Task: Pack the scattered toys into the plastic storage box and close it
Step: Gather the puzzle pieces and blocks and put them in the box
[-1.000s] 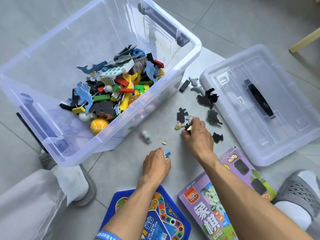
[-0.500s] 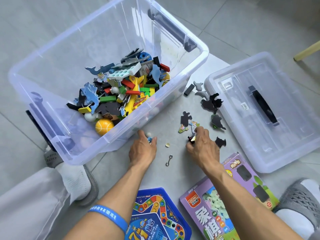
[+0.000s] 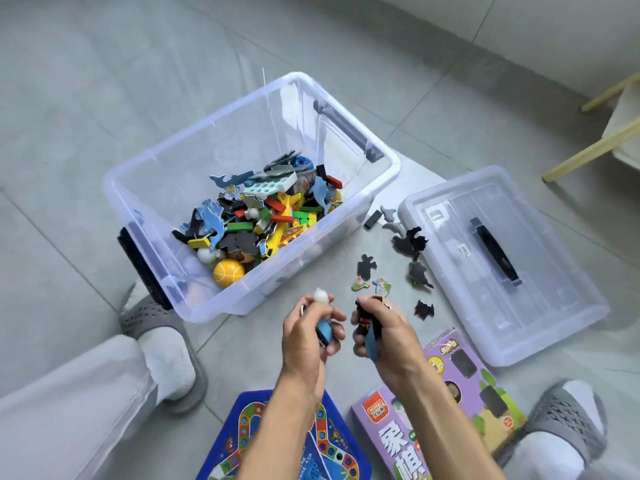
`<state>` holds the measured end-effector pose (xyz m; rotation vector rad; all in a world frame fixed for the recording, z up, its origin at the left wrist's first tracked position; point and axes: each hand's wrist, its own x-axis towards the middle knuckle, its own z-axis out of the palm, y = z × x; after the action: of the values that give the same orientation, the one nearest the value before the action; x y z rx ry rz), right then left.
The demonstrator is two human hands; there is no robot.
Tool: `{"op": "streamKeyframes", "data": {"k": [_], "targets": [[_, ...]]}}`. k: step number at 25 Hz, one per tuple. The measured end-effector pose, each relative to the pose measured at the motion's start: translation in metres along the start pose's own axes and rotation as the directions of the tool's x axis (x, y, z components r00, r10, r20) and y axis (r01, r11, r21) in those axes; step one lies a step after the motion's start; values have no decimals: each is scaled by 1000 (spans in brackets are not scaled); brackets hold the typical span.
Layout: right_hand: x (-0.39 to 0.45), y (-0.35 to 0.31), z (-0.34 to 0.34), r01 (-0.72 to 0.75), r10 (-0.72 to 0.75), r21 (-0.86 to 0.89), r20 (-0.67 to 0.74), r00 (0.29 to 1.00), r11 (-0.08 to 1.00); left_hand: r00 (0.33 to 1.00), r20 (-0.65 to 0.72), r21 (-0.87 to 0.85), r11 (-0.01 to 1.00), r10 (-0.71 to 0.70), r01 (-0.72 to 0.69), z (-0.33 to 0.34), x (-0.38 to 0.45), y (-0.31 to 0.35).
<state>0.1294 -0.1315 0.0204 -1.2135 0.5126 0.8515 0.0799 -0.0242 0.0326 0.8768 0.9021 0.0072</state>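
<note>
**Both hands full of small toys, clear box open with lid off beside it**

Landmark: the clear plastic storage box (image 3: pixel 166 188) on grey floor tiles (image 3: pixel 86 81).

Nearest the camera, well in front of the box: a flat blue board-game board (image 3: pixel 242 441) with a coloured track, glossy, and to its right a purple cardboard game box (image 3: pixel 460 393) with printed characters. Grey perforated slippers over white socks flank the scene; the left one (image 3: pixel 156 320) sits just at the box's near-left corner.

Just in front of the box, both hands are raised off the floor. Left hand (image 3: pixel 304 337) grips a small figure toy (image 3: pixel 322 317) with a white rounded head and blue body, fingers curled round it. Right hand (image 3: pixel 384 334) grips a bundle of small dark and blue flat pieces (image 3: pixel 369 323); exact shapes unclear.

Right of the box, on the floor: scattered flat black animal-shaped cutouts (image 3: pixel 412 240), two small colourful printed pieces (image 3: pixel 372 285), a black rectangular block (image 3: pixel 373 220), grey dolphin-shaped pieces (image 3: pixel 389 214).

The box is rectangular, see-through, rounded rim, dark latch handles at both ends. Inside, piled to its right side: blue and grey foam sea-animal shapes, red, green and yellow wooden blocks, a yellow plastic ball (image 3: pixel 228 273), a white perforated block.

Beyond the cutouts, right of the box: the clear plastic lid (image 3: pixel 536 306) with a dark handle, lying flat.
</note>
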Motion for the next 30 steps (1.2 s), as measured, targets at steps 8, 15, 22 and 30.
{"op": "streamKeyframes", "data": {"k": [8,15,22,30], "targets": [[-15,-146,125,289,-301,-293,6,954,911,899,-152,583,772,411,-254,11,5,173],[21,28,2,137,-418,-773,-177,891,619,736,81,745,450,672,-492,-15,19,8],[73,110,-37,80,-360,-961,-22,933,266,929,238,946,151,282,-288,-53,123,-74],[94,124,-31,67,-433,-992,16,901,104,828,466,881,-74,312,-468,-53,159,-80]]}}
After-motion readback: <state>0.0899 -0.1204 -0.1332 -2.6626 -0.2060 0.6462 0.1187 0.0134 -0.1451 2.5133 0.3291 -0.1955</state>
